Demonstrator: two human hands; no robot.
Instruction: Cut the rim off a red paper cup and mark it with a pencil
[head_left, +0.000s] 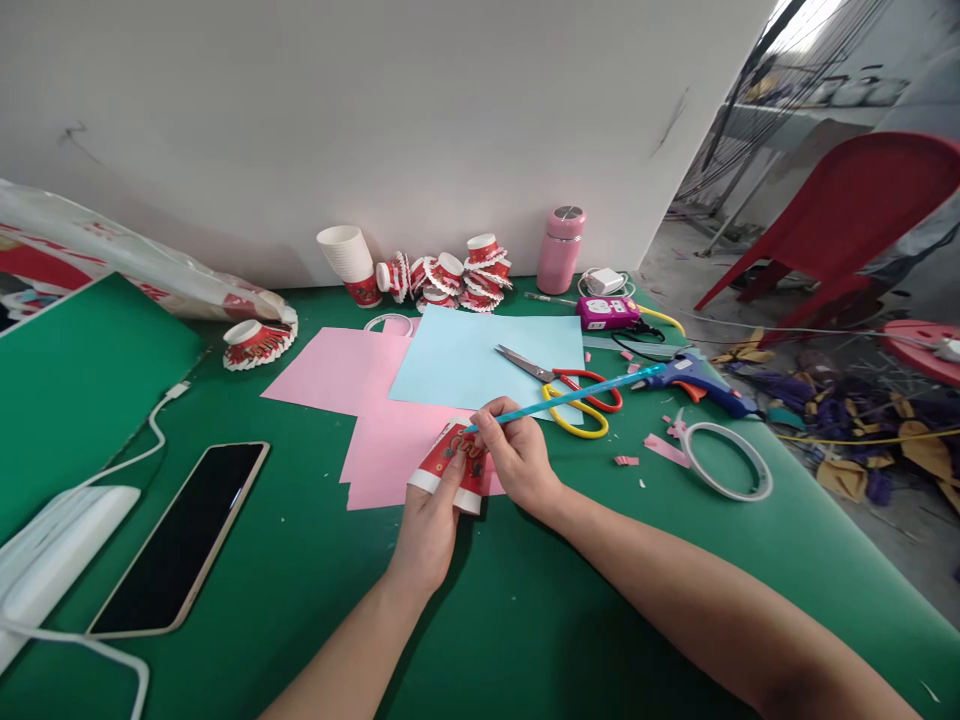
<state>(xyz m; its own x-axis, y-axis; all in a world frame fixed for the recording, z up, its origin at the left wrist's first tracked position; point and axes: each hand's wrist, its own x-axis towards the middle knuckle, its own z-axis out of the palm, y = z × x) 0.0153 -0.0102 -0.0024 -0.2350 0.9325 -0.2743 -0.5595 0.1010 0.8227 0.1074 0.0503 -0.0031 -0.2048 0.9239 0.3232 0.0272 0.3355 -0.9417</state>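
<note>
In my left hand [427, 530] is a red printed paper cup [476, 468] with a white rim, held low over the table, the thumb lying across its side. My right hand [521, 455] pinches a long, thin blue stick [570, 393] the way one holds a pen; whether it is a pencil or a straw I cannot tell. Its lower end meets or nearly meets the cup's far edge. Pink paper sheets [382, 450] lie under the cup, partly hidden by my hands. Beyond them are a light blue sheet [465, 350] and open scissors [574, 388] with red and yellow handles.
Stacked paper cups [345, 260], several fringed red cups [450, 272] and a pink flask [561, 250] stand along the wall. At right lie a blue glue gun [697, 380] and a tape roll [763, 475]; at left, a phone [184, 540] and white power strip [67, 540].
</note>
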